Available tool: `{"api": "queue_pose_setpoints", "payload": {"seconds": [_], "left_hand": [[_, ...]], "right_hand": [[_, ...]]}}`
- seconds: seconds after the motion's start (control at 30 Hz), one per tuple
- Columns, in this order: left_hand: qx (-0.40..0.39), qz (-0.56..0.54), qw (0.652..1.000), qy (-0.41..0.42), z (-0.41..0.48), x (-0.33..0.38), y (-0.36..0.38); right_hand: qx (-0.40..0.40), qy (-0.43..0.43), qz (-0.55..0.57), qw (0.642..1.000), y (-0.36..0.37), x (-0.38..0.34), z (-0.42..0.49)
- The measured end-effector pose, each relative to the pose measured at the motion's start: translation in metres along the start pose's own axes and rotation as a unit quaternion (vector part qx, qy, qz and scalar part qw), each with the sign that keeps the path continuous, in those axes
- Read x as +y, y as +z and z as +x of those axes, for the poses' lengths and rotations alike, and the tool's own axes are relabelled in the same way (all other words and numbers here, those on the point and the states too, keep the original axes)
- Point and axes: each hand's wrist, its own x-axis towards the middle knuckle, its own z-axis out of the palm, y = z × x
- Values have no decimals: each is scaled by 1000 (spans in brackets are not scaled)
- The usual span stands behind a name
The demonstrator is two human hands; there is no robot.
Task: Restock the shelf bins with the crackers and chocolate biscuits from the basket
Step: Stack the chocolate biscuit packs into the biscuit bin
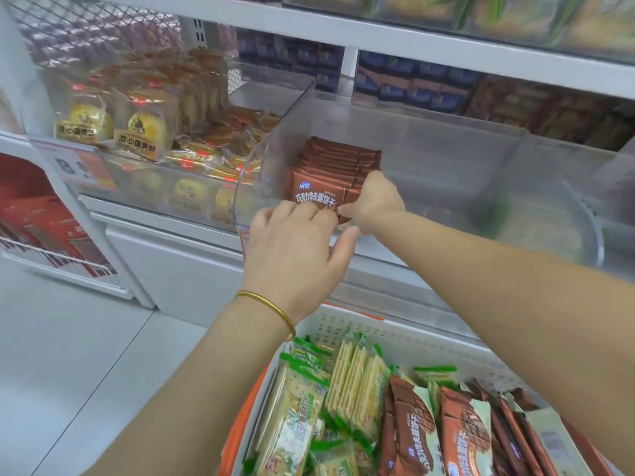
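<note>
Reference taken: the clear middle bin on the shelf.

- A row of chocolate biscuit packs was noted inside the bin. It stood on edge against the bin's left wall, with the brown wrappers faced to the front.
- The right hand was reached over the bin's front lip. It was clamped on the right front corner of the row, with the thumb laid across the front pack.
- The left hand was held at the bin's front lip, just left of the right hand and nearly touching it. Its fingers were curled onto the lower edge of the front pack and its thumb was stretched out toward the right. Both hands were thus closed on the same row.
- A gold bangle was seen on the left wrist, below the bin.
- The basket, white and perforated with an orange rim, was placed below and in front of the bin.
- Green-wrapped crackers were stacked in the basket's left part. Loose chocolate biscuits were piled in its right part.
- Yellow pastries in clear wrappers were held in a second bin just left of the middle bin. A red price tag was fixed at that bin's front.
- A third clear bin was recorded to the right of the middle bin. Its contents were too blurred to tell.
- Blue and brown packs were stacked behind the middle bin, at the back of the shelf.
</note>
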Motion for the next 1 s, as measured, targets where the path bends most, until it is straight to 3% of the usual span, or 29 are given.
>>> {"api": "queue_pose_setpoints", "payload": {"seconds": [0.4, 0.63, 0.7, 0.87, 0.93, 1.0], "left_hand": [[6, -4, 1000, 4, -1, 0, -1], [23, 1, 1000, 11, -2, 0, -3], [65, -1, 997, 39, -4, 2, -7], [197, -9, 963, 182, -33, 43, -18], [178, -30, 956, 230, -50, 65, -15], [112, -34, 956, 268, -63, 80, -1]], "right_hand": [[-14, 92, 100, 991, 2, 6, 5], [-19, 98, 131, 986, -6, 3, -1], [-17, 68, 144, 987, -24, -5, -13], [10, -110, 221, 969, -104, 10, -128], [-38, -124, 243, 961, -124, 45, -181], [-115, -62, 199, 971, -118, 94, -214]]}}
